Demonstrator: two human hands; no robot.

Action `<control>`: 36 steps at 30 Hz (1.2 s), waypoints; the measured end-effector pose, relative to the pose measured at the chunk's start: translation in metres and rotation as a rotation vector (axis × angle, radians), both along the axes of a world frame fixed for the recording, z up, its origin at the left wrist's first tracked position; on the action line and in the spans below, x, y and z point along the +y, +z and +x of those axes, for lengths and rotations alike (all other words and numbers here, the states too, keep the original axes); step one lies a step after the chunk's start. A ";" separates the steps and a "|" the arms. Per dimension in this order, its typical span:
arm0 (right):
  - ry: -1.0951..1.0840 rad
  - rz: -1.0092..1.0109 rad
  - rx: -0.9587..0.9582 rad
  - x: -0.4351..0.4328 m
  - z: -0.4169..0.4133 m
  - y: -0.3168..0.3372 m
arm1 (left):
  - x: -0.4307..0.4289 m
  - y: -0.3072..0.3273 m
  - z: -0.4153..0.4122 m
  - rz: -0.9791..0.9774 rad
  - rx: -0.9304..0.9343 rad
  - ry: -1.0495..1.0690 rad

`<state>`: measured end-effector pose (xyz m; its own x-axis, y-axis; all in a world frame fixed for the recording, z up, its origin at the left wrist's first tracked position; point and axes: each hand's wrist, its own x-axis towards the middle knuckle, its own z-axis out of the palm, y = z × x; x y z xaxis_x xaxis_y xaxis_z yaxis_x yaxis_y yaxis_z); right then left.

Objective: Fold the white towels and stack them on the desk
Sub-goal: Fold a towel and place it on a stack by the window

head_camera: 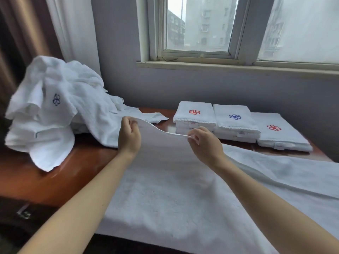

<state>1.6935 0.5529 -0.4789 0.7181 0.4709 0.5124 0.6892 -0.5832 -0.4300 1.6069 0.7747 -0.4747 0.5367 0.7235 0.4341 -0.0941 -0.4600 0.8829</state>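
A white towel (174, 189) is spread along the near edge of the table (73, 171). Its raised far hem is pinched between the curled fingers of the left hand (128, 138) and the right hand (203, 145). It is judged soft, light and limp, sagging between grips, so the corners are best taken. Its long axis appears to run toward the right edge, out of view.

The big flat fluffy towel (174, 189) is looking plain white. The crumpled heap of soft towels (77, 85) is looking white, showing one dark blue flower mark (56, 99). The left folded white towel stack (194, 106) is showing a red flower, the middle stack (231, 110) a blue one, the right stack (280, 136) a red one. The shiny wooden worktop (36, 176) is glowing red-brown.
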 end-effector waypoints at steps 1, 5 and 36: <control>0.014 0.012 -0.039 -0.003 -0.007 0.004 | -0.001 0.002 -0.007 -0.018 -0.005 0.011; 0.083 -0.034 -0.129 -0.016 -0.031 0.016 | -0.005 0.001 -0.038 -0.062 0.021 0.025; -0.073 -0.239 0.016 -0.165 -0.037 -0.035 | -0.183 -0.048 -0.020 0.724 0.586 -0.533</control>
